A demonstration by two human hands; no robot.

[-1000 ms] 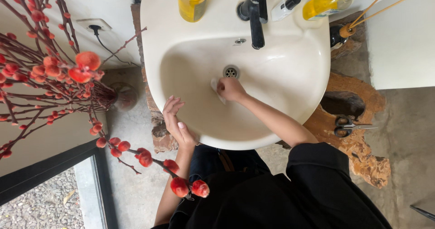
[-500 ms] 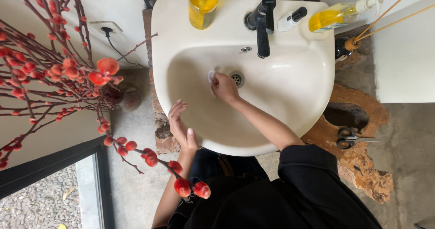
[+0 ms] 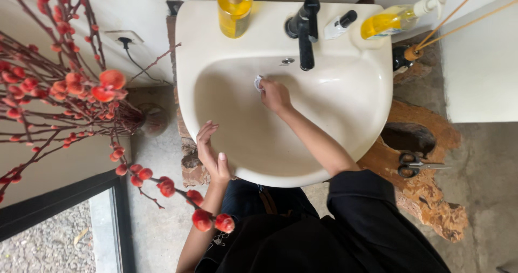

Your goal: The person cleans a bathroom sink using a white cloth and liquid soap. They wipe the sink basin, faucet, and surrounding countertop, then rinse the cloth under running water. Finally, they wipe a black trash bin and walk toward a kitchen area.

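Right hand: the right hand (image 3: 275,95) is down in the bowl of the cream sink (image 3: 350,116), fingers curled shut around a small pale scrubbing pad (image 3: 258,83) pressed to the back wall.
Pad: at the fingertips of that hand, just under the overflow hole (image 3: 288,61) and down-left of the black tap (image 3: 305,30).
Left hand: the left hand (image 3: 211,153) lies open and flat on the near-left rim, fingers spread, holding nothing; it looks like a brace.
Beyond the right hand: a yellow soap bottle (image 3: 234,8) to the far left of the tap, a small white bottle with a black cap (image 3: 339,24) just right of it, and a yellow pump bottle lying tilted (image 3: 396,19) further right.
Beside the left hand: red-budded branches (image 3: 81,89) reaching close to the wrist.
Right of the sink: black scissors (image 3: 415,165) on a rough wooden stump (image 3: 431,197).
Risk, slip: a wet rim could let the bracing palm slide off, I judge.
Risk, knock: a wide scrubbing stroke upward could strike the tap or tip the small bottle into the bowl.
Risk, snag: the left sleeve or arm could catch the branches and pull them over.
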